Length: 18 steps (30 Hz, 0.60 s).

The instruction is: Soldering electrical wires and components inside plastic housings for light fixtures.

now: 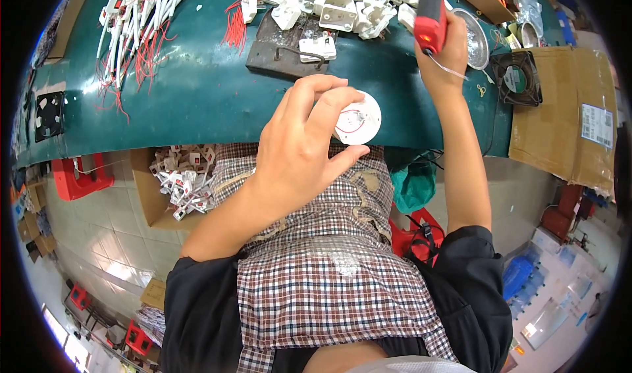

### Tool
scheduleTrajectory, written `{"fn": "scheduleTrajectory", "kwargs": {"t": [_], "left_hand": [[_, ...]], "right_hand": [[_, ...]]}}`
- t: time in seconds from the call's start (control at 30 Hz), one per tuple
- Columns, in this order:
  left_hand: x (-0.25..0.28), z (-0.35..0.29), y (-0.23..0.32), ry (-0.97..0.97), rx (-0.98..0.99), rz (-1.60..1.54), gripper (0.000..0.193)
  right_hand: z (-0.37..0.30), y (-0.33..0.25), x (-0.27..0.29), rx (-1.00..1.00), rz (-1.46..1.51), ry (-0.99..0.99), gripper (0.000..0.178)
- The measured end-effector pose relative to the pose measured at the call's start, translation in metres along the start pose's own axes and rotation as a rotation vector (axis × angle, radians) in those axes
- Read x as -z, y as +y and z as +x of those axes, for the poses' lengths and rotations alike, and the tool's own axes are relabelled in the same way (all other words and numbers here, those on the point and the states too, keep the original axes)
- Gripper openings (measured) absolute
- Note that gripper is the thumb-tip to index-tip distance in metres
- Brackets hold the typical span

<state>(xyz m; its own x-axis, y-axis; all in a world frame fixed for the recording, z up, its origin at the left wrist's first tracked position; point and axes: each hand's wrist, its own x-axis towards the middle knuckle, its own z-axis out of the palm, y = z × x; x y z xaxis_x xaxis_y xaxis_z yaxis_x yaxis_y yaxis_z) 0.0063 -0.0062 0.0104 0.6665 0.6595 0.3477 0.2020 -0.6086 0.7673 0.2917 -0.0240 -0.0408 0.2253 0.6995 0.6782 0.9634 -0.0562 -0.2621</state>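
Observation:
My left hand reaches over the table's near edge with fingers and thumb spread around a white round disc. Its index fingertip overlaps the disc's upper left, while the thumb tip lies just below the near rim. A thin red wire curves across the disc's face. Off to the right, my right hand is raised, wrapped around a red-and-black handheld tool. A small orange light glows at the tool's lower end, and a pale cord hangs there. The tool's far end is cut off by the picture's top.
A dark block holds a white plug housing. White housings pile up behind it, with red wires beside. Wired white parts lie left. Right are a metal bowl, a fan and a cardboard box.

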Motion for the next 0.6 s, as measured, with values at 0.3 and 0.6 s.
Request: {"fn": "scheduleTrajectory", "kwargs": {"t": [0.3, 0.6], "left_hand": [[0.009, 0.003, 0.002, -0.060, 0.054, -0.110, 0.065], [0.123, -0.029, -0.017, -0.197, 0.516, -0.315, 0.060]], "right_hand": [[-0.054, -0.018, 0.059, -0.122, 0.235, -0.276, 0.041], [-0.055, -0.025, 0.045, -0.186, 0.063, -0.012, 0.055]]}}
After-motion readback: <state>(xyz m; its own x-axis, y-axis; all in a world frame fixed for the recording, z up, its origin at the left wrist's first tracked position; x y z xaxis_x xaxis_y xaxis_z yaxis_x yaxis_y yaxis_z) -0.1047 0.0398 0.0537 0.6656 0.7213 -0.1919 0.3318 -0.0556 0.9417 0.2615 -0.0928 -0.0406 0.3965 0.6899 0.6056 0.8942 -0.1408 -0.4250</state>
